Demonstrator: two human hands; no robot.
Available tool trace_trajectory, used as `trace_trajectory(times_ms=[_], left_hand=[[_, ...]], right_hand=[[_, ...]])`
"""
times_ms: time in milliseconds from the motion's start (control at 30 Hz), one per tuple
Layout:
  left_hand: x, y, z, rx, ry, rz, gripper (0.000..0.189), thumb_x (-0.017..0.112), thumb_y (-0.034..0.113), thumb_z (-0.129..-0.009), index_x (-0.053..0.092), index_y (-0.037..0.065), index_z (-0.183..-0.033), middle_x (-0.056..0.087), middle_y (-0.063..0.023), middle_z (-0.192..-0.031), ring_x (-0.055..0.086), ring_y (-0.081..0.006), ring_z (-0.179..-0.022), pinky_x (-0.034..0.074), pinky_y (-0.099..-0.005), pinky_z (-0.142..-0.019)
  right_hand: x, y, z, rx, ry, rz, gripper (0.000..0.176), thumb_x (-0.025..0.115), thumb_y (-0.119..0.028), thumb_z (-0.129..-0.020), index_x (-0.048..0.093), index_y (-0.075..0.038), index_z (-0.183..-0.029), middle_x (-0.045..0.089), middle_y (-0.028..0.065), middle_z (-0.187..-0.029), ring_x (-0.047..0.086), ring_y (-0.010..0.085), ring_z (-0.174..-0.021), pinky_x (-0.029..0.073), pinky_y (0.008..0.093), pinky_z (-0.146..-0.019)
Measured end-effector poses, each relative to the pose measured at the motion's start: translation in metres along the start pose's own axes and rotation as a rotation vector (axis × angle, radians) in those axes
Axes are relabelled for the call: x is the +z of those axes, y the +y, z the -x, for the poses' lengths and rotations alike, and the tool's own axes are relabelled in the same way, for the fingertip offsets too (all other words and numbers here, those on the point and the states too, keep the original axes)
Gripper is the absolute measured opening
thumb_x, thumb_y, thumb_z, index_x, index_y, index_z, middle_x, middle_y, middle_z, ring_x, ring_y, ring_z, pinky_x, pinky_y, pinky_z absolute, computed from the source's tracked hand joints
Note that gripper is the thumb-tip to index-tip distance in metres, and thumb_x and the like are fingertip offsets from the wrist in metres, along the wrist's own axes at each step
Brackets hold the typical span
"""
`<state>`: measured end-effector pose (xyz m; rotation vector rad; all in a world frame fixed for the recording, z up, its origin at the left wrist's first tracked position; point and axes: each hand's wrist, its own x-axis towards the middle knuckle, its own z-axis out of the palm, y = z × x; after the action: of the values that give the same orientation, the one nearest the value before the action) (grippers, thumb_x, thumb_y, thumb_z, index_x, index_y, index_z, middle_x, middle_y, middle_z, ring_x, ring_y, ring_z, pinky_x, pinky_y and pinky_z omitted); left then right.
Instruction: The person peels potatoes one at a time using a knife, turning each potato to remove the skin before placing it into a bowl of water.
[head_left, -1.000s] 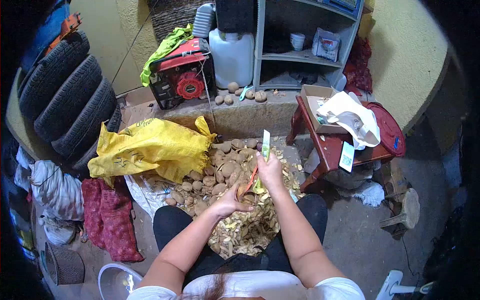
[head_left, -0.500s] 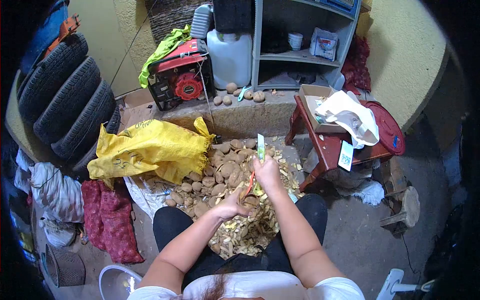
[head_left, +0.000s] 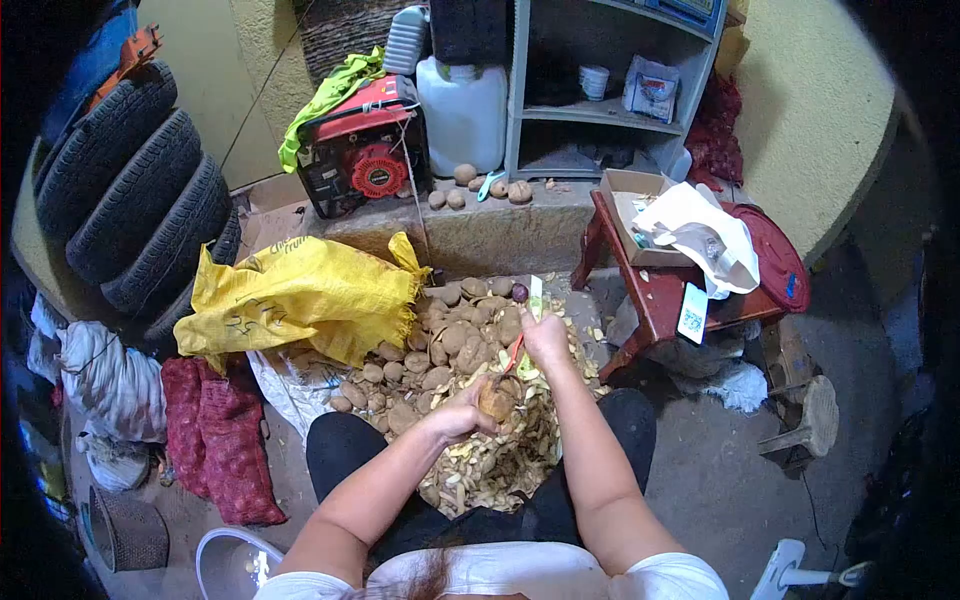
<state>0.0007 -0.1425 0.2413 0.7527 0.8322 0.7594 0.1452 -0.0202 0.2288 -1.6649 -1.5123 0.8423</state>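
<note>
My left hand (head_left: 462, 414) is closed around a brown potato (head_left: 497, 398), held low over the heap between my knees. In my right hand (head_left: 545, 340) is a peeler (head_left: 536, 293) whose pale green-white handle end sticks up past the fist. Its orange part (head_left: 516, 350) points down toward the potato. Below both hands lies a mound of potato peelings (head_left: 480, 470). Just beyond them is a pile of unpeeled potatoes (head_left: 430, 350). A dark purple round item (head_left: 520, 292) sits at the far edge of that pile, close to the handle end.
A yellow sack (head_left: 300, 305) lies left of the pile, with red mesh sacks (head_left: 225, 440) nearer me. On the right stands a red wooden table (head_left: 650, 295) carrying a cardboard box (head_left: 625, 190). Beyond the ledge (head_left: 490, 240) are a red generator (head_left: 365, 150) and a shelf (head_left: 600, 115).
My right hand has moved slightly away and to the right with the peeler. The potato in my left hand is turned and shows more of its brown side.
</note>
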Motion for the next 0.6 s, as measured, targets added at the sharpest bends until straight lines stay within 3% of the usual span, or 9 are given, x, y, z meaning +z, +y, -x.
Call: trace_trajectory(times_ms=[100,167,233,400,467,600], left_hand=[[-0.003,-0.008,-0.002,0.064,-0.035,-0.001,0.072,0.061,-0.010,-0.060,0.029,0.008,-0.122,0.051,-0.0059,-0.091,0.053,-0.0148,-0.074,0.046,-0.0255,-0.057],[-0.003,-0.010,-0.004,0.003,-0.003,0.010,0.072,0.062,-0.009,-0.061,0.028,0.007,-0.123,0.051,-0.0057,-0.090,0.053,-0.0143,-0.073,0.046,-0.0252,-0.056],[-0.001,-0.009,-0.004,-0.056,0.030,0.018,0.072,0.063,-0.008,-0.062,0.027,0.007,-0.124,0.052,-0.0056,-0.089,0.053,-0.0139,-0.073,0.046,-0.0250,-0.055],[-0.004,-0.009,-0.006,0.090,-0.029,-0.017,0.071,0.061,-0.009,-0.064,0.027,0.006,-0.124,0.052,-0.0044,-0.090,0.054,-0.0144,-0.077,0.048,-0.0268,-0.057],[-0.004,-0.008,-0.002,0.074,-0.043,-0.007,0.070,0.060,-0.010,-0.064,0.027,0.006,-0.124,0.052,-0.0045,-0.091,0.055,-0.0149,-0.079,0.049,-0.0273,-0.058],[-0.016,-0.006,-0.001,0.073,-0.071,0.023,0.063,0.058,-0.011,-0.064,0.032,0.008,-0.119,0.049,-0.0042,-0.095,0.052,-0.0148,-0.085,0.049,-0.0271,-0.063]], right_hand=[[0.000,-0.005,0.001,-0.031,0.025,-0.014,0.036,0.053,-0.030,-0.077,0.056,0.006,-0.071,0.056,0.0258,-0.064,0.057,0.0389,-0.066,0.044,0.0408,-0.062],[-0.003,-0.009,0.005,-0.019,0.026,-0.031,0.036,0.053,-0.029,-0.077,0.056,0.006,-0.071,0.055,0.0262,-0.064,0.057,0.0392,-0.067,0.044,0.0410,-0.062],[-0.004,-0.013,0.008,-0.131,0.088,0.066,0.036,0.053,-0.029,-0.077,0.056,0.006,-0.071,0.056,0.0256,-0.063,0.057,0.0389,-0.066,0.044,0.0410,-0.062],[-0.012,-0.013,0.005,0.006,-0.029,-0.012,0.033,0.053,-0.028,-0.076,0.057,0.005,-0.073,0.057,0.0242,-0.067,0.057,0.0372,-0.069,0.043,0.0408,-0.064],[-0.016,-0.001,-0.007,0.114,0.037,0.011,0.032,0.052,-0.027,-0.076,0.057,0.005,-0.073,0.057,0.0229,-0.065,0.058,0.0364,-0.067,0.043,0.0410,-0.063],[-0.024,0.039,-0.041,0.083,0.261,-0.081,0.029,0.053,-0.025,-0.077,0.056,0.004,-0.071,0.057,0.0165,-0.060,0.057,0.0264,-0.058,0.042,0.0372,-0.056]])
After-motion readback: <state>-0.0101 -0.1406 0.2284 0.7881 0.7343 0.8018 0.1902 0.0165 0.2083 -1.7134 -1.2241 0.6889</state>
